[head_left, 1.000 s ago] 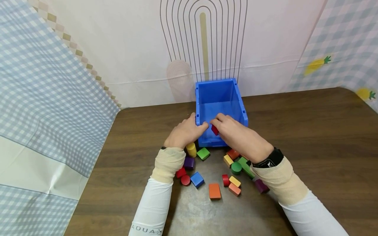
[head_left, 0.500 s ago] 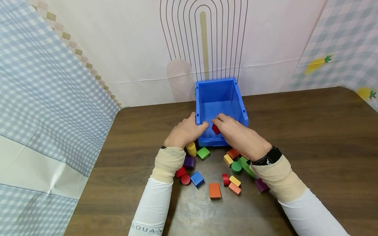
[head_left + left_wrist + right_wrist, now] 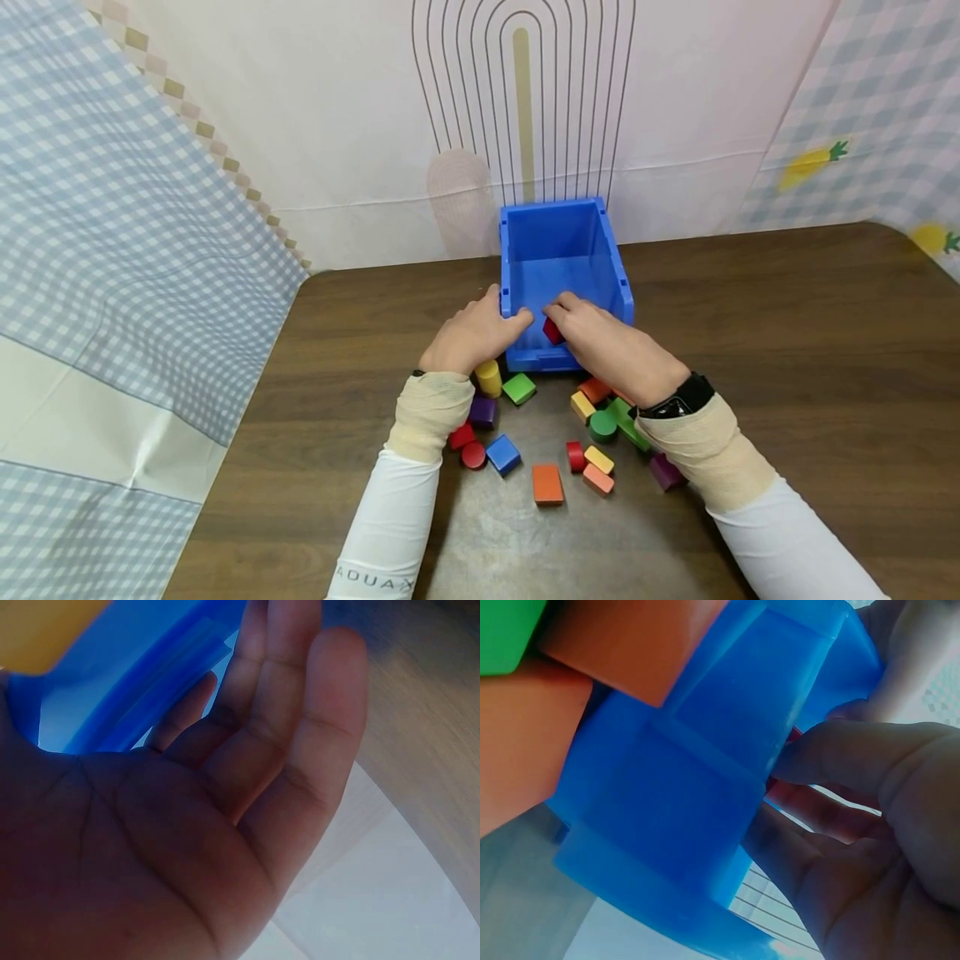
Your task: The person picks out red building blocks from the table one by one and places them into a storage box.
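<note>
A blue plastic bin (image 3: 558, 283) stands on the table against the back wall. My left hand (image 3: 471, 335) is at its front left corner, thumb over the inside and fingers along the outer left wall. In the left wrist view, the outer fingers (image 3: 289, 712) stretch out loosely. My right hand (image 3: 618, 342) pinches a red block (image 3: 553, 332) over the front part of the bin. Only a sliver of red shows between the fingers in the right wrist view, behind the bin's wall (image 3: 697, 757). A yellow cylinder (image 3: 489, 379) stands just below the left hand.
Several coloured blocks lie before the bin, among them a light green block (image 3: 519, 388), a blue cube (image 3: 503, 454), an orange block (image 3: 547, 485) and a green round block (image 3: 603, 426). A purple block (image 3: 666, 472) sits beside the right forearm. Printed cloth (image 3: 360, 150) hangs behind the table.
The right hand with the red block has shifted very slightly to the right. The left hand keeps its place at the bin, and the blocks on the table lie as before.
</note>
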The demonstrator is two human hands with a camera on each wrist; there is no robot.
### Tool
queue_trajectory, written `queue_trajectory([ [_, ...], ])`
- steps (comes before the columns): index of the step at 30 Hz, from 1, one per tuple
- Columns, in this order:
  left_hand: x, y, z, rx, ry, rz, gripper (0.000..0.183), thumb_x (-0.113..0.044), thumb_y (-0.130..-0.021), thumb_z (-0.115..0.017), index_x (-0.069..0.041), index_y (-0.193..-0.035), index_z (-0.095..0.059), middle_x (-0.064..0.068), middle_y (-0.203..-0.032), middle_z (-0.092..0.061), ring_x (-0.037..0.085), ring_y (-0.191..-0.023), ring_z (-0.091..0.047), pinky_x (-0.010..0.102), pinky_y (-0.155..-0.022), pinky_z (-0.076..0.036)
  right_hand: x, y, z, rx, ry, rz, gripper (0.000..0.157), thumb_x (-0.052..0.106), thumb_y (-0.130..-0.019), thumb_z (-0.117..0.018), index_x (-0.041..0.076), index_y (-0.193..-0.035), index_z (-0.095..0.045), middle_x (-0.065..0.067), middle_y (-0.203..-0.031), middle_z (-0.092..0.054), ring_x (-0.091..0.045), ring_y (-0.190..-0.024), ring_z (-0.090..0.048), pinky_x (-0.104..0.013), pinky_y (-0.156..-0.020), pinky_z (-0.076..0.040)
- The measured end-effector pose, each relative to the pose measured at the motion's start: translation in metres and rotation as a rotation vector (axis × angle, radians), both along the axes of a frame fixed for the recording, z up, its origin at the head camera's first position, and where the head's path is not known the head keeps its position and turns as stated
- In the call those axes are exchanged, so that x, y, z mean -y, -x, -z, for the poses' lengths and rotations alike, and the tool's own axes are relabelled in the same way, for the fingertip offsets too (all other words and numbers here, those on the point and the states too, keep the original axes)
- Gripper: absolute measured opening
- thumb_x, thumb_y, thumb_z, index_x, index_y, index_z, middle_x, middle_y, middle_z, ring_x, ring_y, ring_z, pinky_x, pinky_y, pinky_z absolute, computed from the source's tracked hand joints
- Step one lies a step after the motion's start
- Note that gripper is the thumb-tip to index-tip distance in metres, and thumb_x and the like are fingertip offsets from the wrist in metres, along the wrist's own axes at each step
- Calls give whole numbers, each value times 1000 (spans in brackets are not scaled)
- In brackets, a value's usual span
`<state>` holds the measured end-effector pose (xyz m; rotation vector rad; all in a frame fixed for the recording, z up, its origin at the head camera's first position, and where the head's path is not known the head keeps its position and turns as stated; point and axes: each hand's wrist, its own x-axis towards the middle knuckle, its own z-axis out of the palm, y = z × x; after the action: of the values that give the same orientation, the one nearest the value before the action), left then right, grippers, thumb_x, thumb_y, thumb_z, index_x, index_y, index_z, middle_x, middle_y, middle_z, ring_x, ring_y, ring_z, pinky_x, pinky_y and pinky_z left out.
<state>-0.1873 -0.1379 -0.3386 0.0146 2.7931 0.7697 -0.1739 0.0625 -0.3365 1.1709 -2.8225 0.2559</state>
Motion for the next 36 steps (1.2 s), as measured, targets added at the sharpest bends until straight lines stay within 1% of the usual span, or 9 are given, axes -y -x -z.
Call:
queue_trajectory([
  [6, 0, 0, 1, -1, -11, 7, 77, -59, -99, -47, -10, -158, -40, 10, -148, -60, 30, -115, -65, 51, -104, -52, 1, 0, 2, 1, 5, 4, 31, -1, -102, -64, -8, -132, -64, -22, -118, -66, -31, -106, -69, -43, -91, -61],
  [15, 1, 0, 1, -8, -6, 2, 77, -60, -98, -47, -11, -158, -40, 10, -147, -61, 30, -115, -64, 51, -105, -51, -2, 1, 4, -13, 5, 10, 33, 0, -101, -67, -6, -134, -64, -21, -120, -66, -30, -107, -70, -43, -89, -62],
  [22, 1, 0, 1, -4, 2, -3, 79, -60, -98, -47, -11, -159, -39, 11, -149, -60, 31, -116, -64, 51, -106, -50, -2, 2, 6, -1, 32, 14, 34, 0, -101, -66, -5, -135, -64, -21, -123, -66, -31, -108, -70, -45, -89, -62],
  [26, 1, 0, 2, -11, -1, 1, 78, -59, -98, -48, -11, -158, -40, 11, -148, -60, 30, -115, -64, 51, -105, -51, -1, 4, 9, -16, 35, 16, 35, -1, -101, -67, -4, -135, -64, -21, -125, -66, -32, -109, -71, -45, -89, -62],
  [36, 1, 1, 2, -10, 0, 1, 78, -61, -98, -47, -11, -158, -40, 11, -148, -60, 30, -115, -64, 51, -105, -51, 1, 7, 14, -10, 38, 28, 39, 0, -99, -69, -4, -138, -63, -21, -130, -66, -34, -114, -70, -48, -91, -61],
])
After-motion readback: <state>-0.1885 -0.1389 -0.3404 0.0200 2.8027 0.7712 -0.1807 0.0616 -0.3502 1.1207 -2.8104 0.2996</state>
